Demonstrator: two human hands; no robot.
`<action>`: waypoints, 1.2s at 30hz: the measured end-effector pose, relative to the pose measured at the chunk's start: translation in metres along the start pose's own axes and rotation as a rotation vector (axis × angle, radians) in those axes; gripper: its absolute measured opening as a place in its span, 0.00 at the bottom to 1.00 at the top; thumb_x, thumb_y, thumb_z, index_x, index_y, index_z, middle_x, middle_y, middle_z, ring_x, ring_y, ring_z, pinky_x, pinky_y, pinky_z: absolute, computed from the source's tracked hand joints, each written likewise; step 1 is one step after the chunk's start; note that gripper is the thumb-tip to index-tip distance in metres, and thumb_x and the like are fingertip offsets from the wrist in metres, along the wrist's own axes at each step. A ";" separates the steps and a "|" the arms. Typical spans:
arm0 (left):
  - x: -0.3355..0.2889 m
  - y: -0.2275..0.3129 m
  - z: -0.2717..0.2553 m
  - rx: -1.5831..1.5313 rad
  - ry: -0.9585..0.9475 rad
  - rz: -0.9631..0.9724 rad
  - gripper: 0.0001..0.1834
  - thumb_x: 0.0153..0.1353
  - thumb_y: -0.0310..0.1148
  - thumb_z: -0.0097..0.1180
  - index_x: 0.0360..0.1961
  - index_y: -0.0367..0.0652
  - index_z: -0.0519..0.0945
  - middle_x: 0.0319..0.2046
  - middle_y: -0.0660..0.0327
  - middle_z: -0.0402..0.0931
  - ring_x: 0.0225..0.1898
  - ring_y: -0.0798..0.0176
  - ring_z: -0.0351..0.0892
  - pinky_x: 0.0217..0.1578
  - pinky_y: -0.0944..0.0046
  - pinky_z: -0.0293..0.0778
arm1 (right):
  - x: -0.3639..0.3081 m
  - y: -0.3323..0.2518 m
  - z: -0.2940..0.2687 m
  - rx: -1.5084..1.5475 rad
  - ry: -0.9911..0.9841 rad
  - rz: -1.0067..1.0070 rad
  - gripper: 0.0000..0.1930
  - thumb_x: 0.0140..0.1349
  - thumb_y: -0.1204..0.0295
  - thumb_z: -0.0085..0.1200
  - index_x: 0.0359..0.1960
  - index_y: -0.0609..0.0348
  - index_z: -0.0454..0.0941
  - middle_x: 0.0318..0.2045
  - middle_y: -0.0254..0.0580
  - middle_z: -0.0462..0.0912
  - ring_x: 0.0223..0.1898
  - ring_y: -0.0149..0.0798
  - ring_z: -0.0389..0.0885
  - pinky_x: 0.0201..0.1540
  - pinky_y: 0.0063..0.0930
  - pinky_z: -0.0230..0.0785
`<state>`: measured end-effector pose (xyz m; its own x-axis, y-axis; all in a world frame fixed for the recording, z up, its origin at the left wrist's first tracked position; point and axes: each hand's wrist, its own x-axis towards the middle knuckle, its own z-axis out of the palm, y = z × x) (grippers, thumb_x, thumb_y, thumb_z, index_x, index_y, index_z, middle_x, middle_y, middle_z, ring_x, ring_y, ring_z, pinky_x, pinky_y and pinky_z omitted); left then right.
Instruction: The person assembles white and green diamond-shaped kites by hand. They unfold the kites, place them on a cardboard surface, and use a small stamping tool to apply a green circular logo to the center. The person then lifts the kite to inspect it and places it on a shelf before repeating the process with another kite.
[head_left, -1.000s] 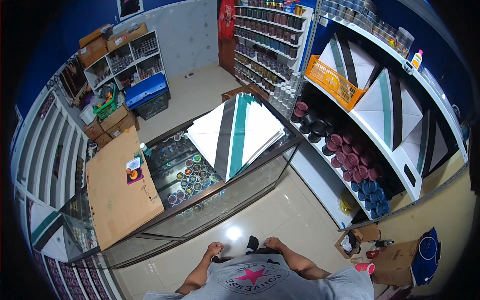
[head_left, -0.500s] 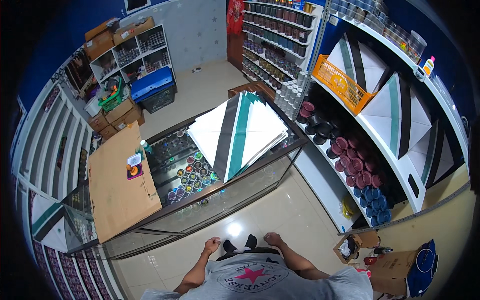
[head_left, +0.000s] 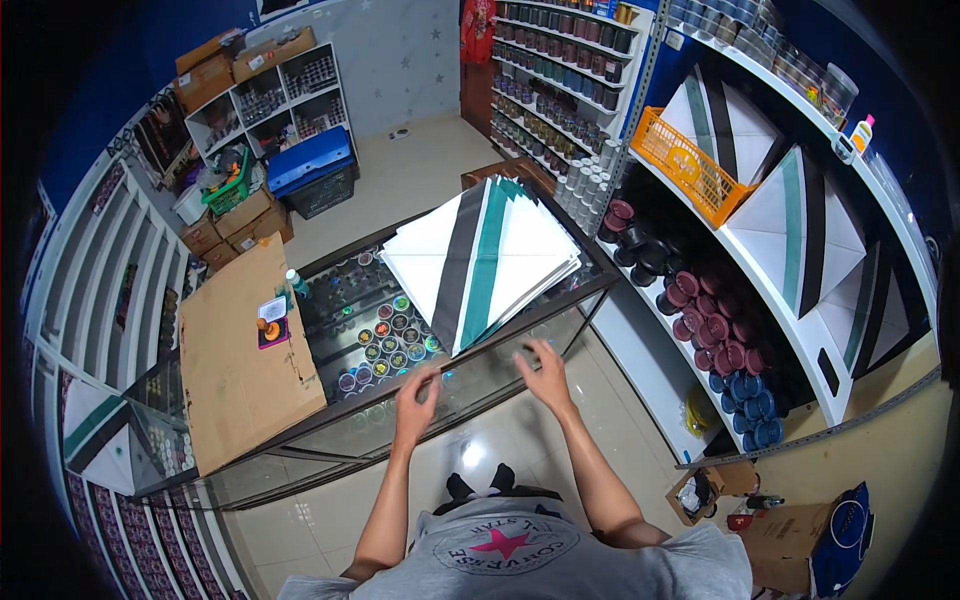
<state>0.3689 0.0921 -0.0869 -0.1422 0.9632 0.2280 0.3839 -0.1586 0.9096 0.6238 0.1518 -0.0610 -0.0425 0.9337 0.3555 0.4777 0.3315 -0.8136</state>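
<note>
On the glass counter [head_left: 350, 405] lies a stack of white square sheets [head_left: 525, 245], each crossed by a black and a green stripe; they look like paper kites. My left hand [head_left: 418, 403] is raised just short of the counter's front edge, left of the stack's near corner. Its fingers are loosely bent and hold nothing. To the right of that corner, my right hand [head_left: 543, 374] is also up, with thumb and fingers spread and slightly blurred. Neither hand appears to touch the sheets. A stamp with an orange knob [head_left: 270, 328] stands on a dark pad on the cardboard [head_left: 235, 390].
Round containers [head_left: 385, 345] show beneath the glass. A small bottle [head_left: 297, 283] stands beside the cardboard. On the right, shelves carry an orange basket [head_left: 690, 165], more striped sheets [head_left: 795, 235], and maroon spools [head_left: 710, 325]. A blue-lidded bin [head_left: 310, 165] is on the floor behind.
Both my hands have risen from beside my body and reached forward to the counter's front edge. Their fingers have gone from curled to opened out. The stack stays in place.
</note>
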 end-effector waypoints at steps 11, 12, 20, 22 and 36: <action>0.075 0.106 -0.029 0.119 0.230 0.359 0.20 0.56 0.25 0.55 0.52 0.43 0.76 0.50 0.56 0.74 0.49 0.60 0.74 0.50 0.63 0.69 | 0.086 -0.096 -0.034 0.057 0.183 -0.271 0.17 0.54 0.72 0.62 0.46 0.60 0.77 0.43 0.48 0.78 0.47 0.49 0.77 0.50 0.36 0.68; 0.078 0.104 -0.030 0.117 0.238 0.376 0.21 0.55 0.24 0.55 0.53 0.42 0.75 0.50 0.56 0.73 0.48 0.60 0.74 0.50 0.62 0.69 | 0.087 -0.099 -0.035 0.068 0.182 -0.275 0.18 0.53 0.73 0.63 0.46 0.60 0.77 0.43 0.48 0.78 0.46 0.49 0.77 0.51 0.36 0.68; 0.083 0.100 -0.028 0.117 0.239 0.319 0.21 0.55 0.25 0.57 0.52 0.42 0.76 0.50 0.53 0.73 0.51 0.55 0.73 0.52 0.59 0.68 | 0.099 -0.083 -0.033 0.033 0.181 -0.286 0.17 0.53 0.72 0.63 0.45 0.61 0.77 0.42 0.49 0.78 0.45 0.50 0.77 0.50 0.36 0.68; 0.088 0.098 -0.026 0.106 0.224 0.287 0.21 0.55 0.26 0.57 0.52 0.43 0.76 0.51 0.52 0.73 0.53 0.52 0.73 0.54 0.58 0.68 | 0.105 -0.072 -0.034 0.006 0.193 -0.287 0.17 0.53 0.72 0.62 0.45 0.61 0.77 0.42 0.49 0.77 0.45 0.50 0.77 0.50 0.36 0.68; 0.176 -0.029 -0.002 0.327 0.071 0.192 0.29 0.54 0.31 0.61 0.59 0.50 0.71 0.54 0.55 0.68 0.52 0.53 0.73 0.51 0.56 0.72 | 0.166 0.037 -0.028 -0.240 0.227 -0.102 0.18 0.50 0.72 0.62 0.45 0.56 0.77 0.42 0.49 0.74 0.48 0.51 0.71 0.53 0.39 0.65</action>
<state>0.3303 0.2660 -0.0726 -0.0982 0.9034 0.4175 0.6788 -0.2459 0.6919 0.6590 0.3153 -0.0195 0.0829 0.8348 0.5442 0.6747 0.3549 -0.6472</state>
